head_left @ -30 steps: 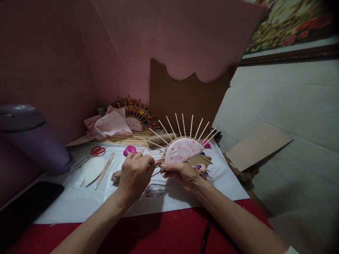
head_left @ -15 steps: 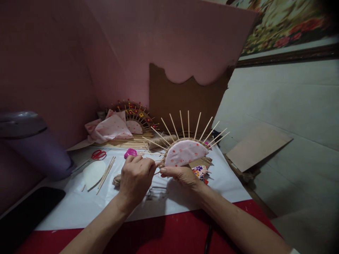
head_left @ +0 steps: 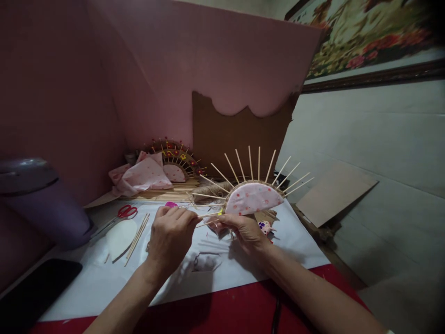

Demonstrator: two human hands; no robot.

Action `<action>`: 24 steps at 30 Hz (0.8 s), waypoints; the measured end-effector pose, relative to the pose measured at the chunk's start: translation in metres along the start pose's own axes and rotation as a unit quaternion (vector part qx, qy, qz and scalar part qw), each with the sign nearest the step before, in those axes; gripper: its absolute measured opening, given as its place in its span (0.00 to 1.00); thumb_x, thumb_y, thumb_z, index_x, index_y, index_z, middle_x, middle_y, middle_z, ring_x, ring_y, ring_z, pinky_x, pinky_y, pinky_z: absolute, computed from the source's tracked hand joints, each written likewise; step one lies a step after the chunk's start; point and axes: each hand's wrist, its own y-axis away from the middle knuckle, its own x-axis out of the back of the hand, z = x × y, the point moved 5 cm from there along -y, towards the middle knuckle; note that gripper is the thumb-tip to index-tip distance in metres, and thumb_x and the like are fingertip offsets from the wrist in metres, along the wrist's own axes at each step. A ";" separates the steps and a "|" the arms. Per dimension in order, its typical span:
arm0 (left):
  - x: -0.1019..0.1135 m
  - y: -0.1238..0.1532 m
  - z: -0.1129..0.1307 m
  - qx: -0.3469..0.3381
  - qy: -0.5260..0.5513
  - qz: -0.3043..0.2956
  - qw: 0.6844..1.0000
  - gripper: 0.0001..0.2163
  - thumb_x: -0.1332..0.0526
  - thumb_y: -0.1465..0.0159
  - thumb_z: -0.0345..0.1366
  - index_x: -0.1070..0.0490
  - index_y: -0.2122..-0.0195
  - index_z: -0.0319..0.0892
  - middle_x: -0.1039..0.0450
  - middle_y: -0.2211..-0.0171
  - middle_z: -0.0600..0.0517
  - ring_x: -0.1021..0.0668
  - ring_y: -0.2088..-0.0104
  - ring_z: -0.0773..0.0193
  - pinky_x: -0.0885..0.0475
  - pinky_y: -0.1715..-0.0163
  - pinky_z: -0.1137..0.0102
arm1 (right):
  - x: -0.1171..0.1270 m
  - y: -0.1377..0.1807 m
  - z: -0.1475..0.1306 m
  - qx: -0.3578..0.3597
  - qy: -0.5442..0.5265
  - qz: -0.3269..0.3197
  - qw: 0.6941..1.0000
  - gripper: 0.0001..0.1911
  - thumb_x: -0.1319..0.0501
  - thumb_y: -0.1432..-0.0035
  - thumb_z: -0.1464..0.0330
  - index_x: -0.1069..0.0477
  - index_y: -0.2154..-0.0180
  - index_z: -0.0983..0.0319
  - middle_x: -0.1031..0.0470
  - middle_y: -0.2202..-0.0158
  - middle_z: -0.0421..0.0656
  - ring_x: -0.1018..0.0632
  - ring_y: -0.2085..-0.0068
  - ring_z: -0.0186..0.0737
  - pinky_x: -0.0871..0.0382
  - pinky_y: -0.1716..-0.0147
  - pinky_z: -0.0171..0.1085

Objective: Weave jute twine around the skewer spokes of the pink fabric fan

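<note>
My right grip (head_left: 247, 230) holds the pink half-circle (head_left: 253, 198) near centre, its edge already fanned with sticks (head_left: 259, 162); my left grip (head_left: 173, 237) pinches a lower stick (head_left: 210, 215); loose sticks (head_left: 137, 240) lie unattached at frame left.

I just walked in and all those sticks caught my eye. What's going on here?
The person's right hand holds a spotted pink half-disc above the white sheet, with thin sticks fanning from its curved edge. The left hand pinches a stick at the fan's left end. Red-handled scissors lie to the left, near loose sticks.
</note>
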 end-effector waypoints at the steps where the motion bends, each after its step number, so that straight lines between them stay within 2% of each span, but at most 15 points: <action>1: 0.000 -0.001 -0.004 0.010 0.007 0.000 1.000 0.07 0.42 0.41 0.34 0.30 0.75 0.41 0.26 0.77 0.52 0.27 0.74 0.62 0.40 0.67 0.65 | 0.003 -0.001 -0.002 -0.001 -0.020 0.016 1.000 0.05 0.35 0.65 0.71 0.28 0.82 0.68 0.27 0.81 0.43 0.27 0.76 0.35 0.33 0.71 0.35; 4: -0.001 0.000 -0.018 0.065 0.041 -0.007 0.997 0.05 0.41 0.43 0.34 0.30 0.75 0.41 0.25 0.77 0.53 0.27 0.75 0.63 0.39 0.67 0.66 | 0.014 -0.005 -0.008 0.000 -0.073 0.068 0.995 0.05 0.33 0.68 0.74 0.28 0.82 0.67 0.27 0.81 0.41 0.27 0.77 0.32 0.32 0.72 0.33; 6: -0.005 0.001 -0.027 0.118 0.083 -0.023 0.989 0.06 0.41 0.43 0.36 0.29 0.75 0.42 0.26 0.78 0.53 0.27 0.76 0.63 0.39 0.70 0.68 | 0.019 -0.007 -0.011 0.005 -0.083 0.076 0.994 0.06 0.33 0.69 0.74 0.28 0.82 0.66 0.27 0.81 0.39 0.27 0.77 0.31 0.31 0.72 0.31; 10: -0.017 0.005 -0.036 0.191 0.178 -0.065 0.963 0.09 0.42 0.43 0.39 0.29 0.75 0.42 0.29 0.81 0.54 0.29 0.78 0.66 0.39 0.76 0.71 | 0.015 -0.005 -0.012 -0.011 -0.093 0.018 0.995 0.05 0.33 0.67 0.73 0.28 0.81 0.66 0.27 0.80 0.41 0.27 0.76 0.32 0.31 0.73 0.32; 13: -0.022 0.005 -0.042 0.244 0.272 -0.051 0.930 0.09 0.41 0.44 0.40 0.30 0.77 0.41 0.31 0.81 0.55 0.31 0.79 0.67 0.39 0.77 0.72 | 0.007 -0.001 -0.010 -0.017 -0.081 -0.058 0.995 0.03 0.35 0.62 0.72 0.27 0.80 0.67 0.26 0.79 0.43 0.27 0.76 0.33 0.32 0.73 0.32; 14: -0.025 0.006 -0.044 0.276 0.333 -0.041 0.901 0.09 0.40 0.45 0.40 0.32 0.77 0.40 0.31 0.81 0.55 0.31 0.78 0.67 0.39 0.78 0.72 | 0.005 0.000 -0.010 -0.019 -0.071 -0.081 0.994 0.04 0.36 0.61 0.72 0.27 0.80 0.68 0.26 0.79 0.44 0.27 0.76 0.32 0.32 0.72 0.32; 15: -0.028 0.007 -0.046 0.312 0.409 -0.039 0.857 0.09 0.39 0.46 0.40 0.33 0.77 0.40 0.31 0.80 0.54 0.30 0.78 0.67 0.39 0.78 0.73 | 0.003 0.002 -0.008 -0.024 -0.061 -0.100 0.993 0.04 0.36 0.60 0.72 0.26 0.79 0.68 0.26 0.78 0.44 0.28 0.75 0.32 0.33 0.72 0.31; 16: -0.032 0.008 -0.046 0.350 0.490 -0.048 0.797 0.09 0.38 0.47 0.39 0.33 0.77 0.39 0.29 0.79 0.53 0.29 0.78 0.67 0.38 0.79 0.73 | 0.002 0.003 -0.006 -0.032 -0.054 -0.116 0.991 0.04 0.36 0.60 0.72 0.26 0.78 0.69 0.26 0.78 0.44 0.28 0.75 0.31 0.34 0.72 0.31; 18: -0.040 0.011 -0.042 0.416 0.621 -0.087 0.659 0.07 0.38 0.48 0.36 0.31 0.75 0.38 0.28 0.78 0.52 0.31 0.80 0.71 0.40 0.83 0.76 | 0.000 0.005 0.001 -0.051 -0.049 -0.137 0.988 0.05 0.36 0.61 0.73 0.26 0.77 0.69 0.26 0.77 0.43 0.29 0.75 0.30 0.34 0.73 0.30; 19: -0.041 0.013 -0.038 0.442 0.661 -0.104 0.597 0.06 0.38 0.48 0.34 0.30 0.74 0.37 0.28 0.78 0.52 0.32 0.82 0.73 0.41 0.85 0.77 | -0.001 0.006 0.004 -0.060 -0.050 -0.144 0.986 0.05 0.36 0.62 0.73 0.26 0.77 0.68 0.27 0.77 0.42 0.29 0.76 0.30 0.35 0.74 0.30; 20: -0.042 0.014 -0.035 0.465 0.685 -0.112 0.549 0.04 0.38 0.48 0.32 0.29 0.73 0.36 0.29 0.79 0.52 0.33 0.83 0.74 0.42 0.86 0.79 | -0.002 0.007 0.007 -0.068 -0.052 -0.154 0.984 0.05 0.36 0.63 0.74 0.26 0.77 0.69 0.28 0.78 0.42 0.29 0.76 0.30 0.35 0.74 0.30; 22: -0.041 0.015 -0.029 0.495 0.711 -0.106 0.488 0.02 0.39 0.47 0.29 0.29 0.74 0.35 0.30 0.79 0.52 0.32 0.83 0.75 0.42 0.87 0.80 | -0.006 0.010 0.013 -0.081 -0.050 -0.181 0.979 0.04 0.36 0.63 0.74 0.27 0.78 0.69 0.29 0.80 0.41 0.29 0.77 0.30 0.35 0.74 0.30; 24: -0.038 0.014 -0.024 0.482 0.735 -0.095 0.468 0.02 0.40 0.46 0.28 0.30 0.75 0.36 0.30 0.77 0.52 0.30 0.80 0.74 0.39 0.84 0.80 | -0.008 0.012 0.015 -0.087 -0.053 -0.196 0.975 0.04 0.35 0.63 0.74 0.27 0.78 0.69 0.30 0.80 0.40 0.30 0.77 0.30 0.35 0.75 0.31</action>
